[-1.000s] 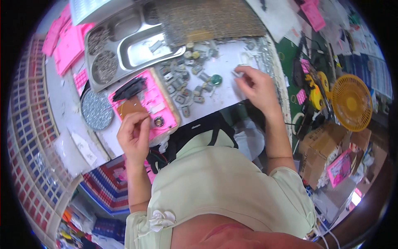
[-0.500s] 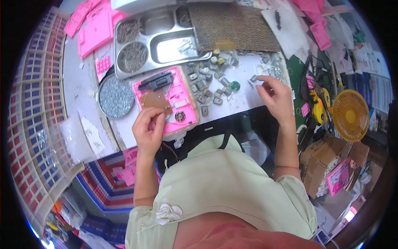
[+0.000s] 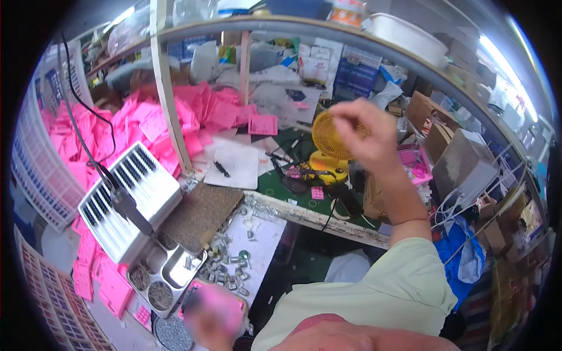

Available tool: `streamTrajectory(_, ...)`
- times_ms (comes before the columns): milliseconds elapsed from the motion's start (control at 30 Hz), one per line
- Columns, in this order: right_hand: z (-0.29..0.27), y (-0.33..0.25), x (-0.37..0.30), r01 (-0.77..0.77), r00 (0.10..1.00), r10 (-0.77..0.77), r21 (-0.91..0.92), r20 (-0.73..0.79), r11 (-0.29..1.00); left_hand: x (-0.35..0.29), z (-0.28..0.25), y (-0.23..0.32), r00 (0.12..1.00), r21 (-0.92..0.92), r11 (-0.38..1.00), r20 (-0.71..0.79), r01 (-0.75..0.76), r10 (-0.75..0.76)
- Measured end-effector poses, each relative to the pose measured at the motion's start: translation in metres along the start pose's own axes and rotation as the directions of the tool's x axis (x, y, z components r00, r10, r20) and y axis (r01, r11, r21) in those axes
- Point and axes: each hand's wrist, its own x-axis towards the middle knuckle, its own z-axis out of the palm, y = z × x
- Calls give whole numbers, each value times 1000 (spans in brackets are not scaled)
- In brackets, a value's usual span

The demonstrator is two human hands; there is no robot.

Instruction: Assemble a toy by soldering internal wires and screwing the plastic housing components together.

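Observation:
My right hand (image 3: pixel 370 137) is raised well above the workbench, in front of the yellow fan (image 3: pixel 328 136). Its fingers are bent in toward the thumb; anything between them is too unclear to name. Down at the lower left, my left hand (image 3: pixel 206 327) is smeared by motion and lies over a blurred pink plastic casing (image 3: pixel 225 310), so its fingers do not show. Beside the casing several small silver motors (image 3: pixel 221 266) lie loose on the white bench top (image 3: pixel 266 245). A round green piece (image 3: pixel 243 254) sits among them.
A steel compartment tray (image 3: pixel 153 268) with small metal parts stands beyond the casing, near a round container of tiny silvery pieces (image 3: pixel 171 332). A white rack (image 3: pixel 132 199) holds rows of dark parts. Pink plastic parts (image 3: pixel 140 120) are heaped behind. A shelf bar (image 3: pixel 293 22) crosses overhead.
The view has swung up and to the right. My right hand has lifted from beside the motors to fan height; the small motor seen at its fingertips can no longer be made out.

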Motion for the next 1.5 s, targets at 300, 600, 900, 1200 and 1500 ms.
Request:
streamTrajectory(300,-91,30,147,168,971,9,-707,240,687,11,-2,14,990,-46,996,119,75,-69)
streamTrajectory(600,-86,45,156,152,939,153,-770,308,620,-16,-11,-10,991,-112,985,0,130,-131)
streamTrajectory(900,-105,-4,106,146,946,-282,-564,-162,813,-5,24,9,990,-102,991,-122,-82,69)
streamTrajectory(1200,-97,-5,-10,213,887,69,538,-456,815,29,79,122,983,-241,963,101,-124,151)
streamTrajectory(1500,99,6,-129,-456,794,319,854,517,-250,72,110,176,885,-97,943,325,-318,332)
